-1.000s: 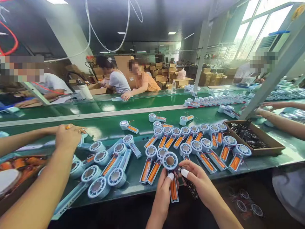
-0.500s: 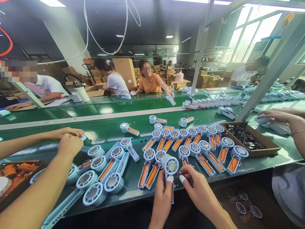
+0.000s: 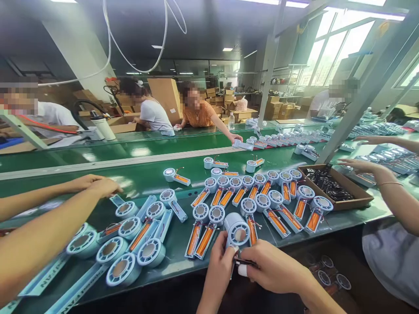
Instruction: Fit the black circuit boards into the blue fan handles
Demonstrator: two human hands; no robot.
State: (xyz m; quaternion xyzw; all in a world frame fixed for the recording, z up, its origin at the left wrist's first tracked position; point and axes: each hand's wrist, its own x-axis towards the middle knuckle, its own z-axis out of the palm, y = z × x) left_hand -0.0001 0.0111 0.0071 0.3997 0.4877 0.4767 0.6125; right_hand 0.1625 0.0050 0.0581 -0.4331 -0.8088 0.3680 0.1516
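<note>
Above the near edge of the dark green worktop (image 3: 178, 261): one pale blue plastic fan unit with a round vented head (image 3: 238, 231), held head up, its lower part mostly hidden by the hands.
Left hand (image 3: 220, 261): clamped on the fan unit just below the round head; white cover on the thumb.
Right hand (image 3: 273, 266): fingers closed on a thin dark part (image 3: 246, 262), close beside the left thumb; one white fingertip cover (image 3: 242, 270).
Spacing of hands: close together; whether they touch cannot be told.
Fan units with orange cells, centre and right (image 3: 235, 184): sixteen in the loose cluster beyond the hands, heads mostly pointing away.
Fan units farther out (image 3: 169, 174): three, spaced apart beyond the cluster.
Fan units, left group (image 3: 151, 253): at least eight round heads, some overlapping; an orange cell shows in at least two.
Brown cardboard tray (image 3: 356, 203): one, right of the cluster, holding black parts (image 3: 327, 183), too heaped to count.
Co-workers' arms: two at left (image 3: 55, 222), two at right (image 3: 389, 183).
Persons across the worktop: four, one in orange (image 3: 199, 114) reaching to a pale unit (image 3: 242, 145).
Clear plastic bottle (image 3: 231, 121): one, upright.
</note>
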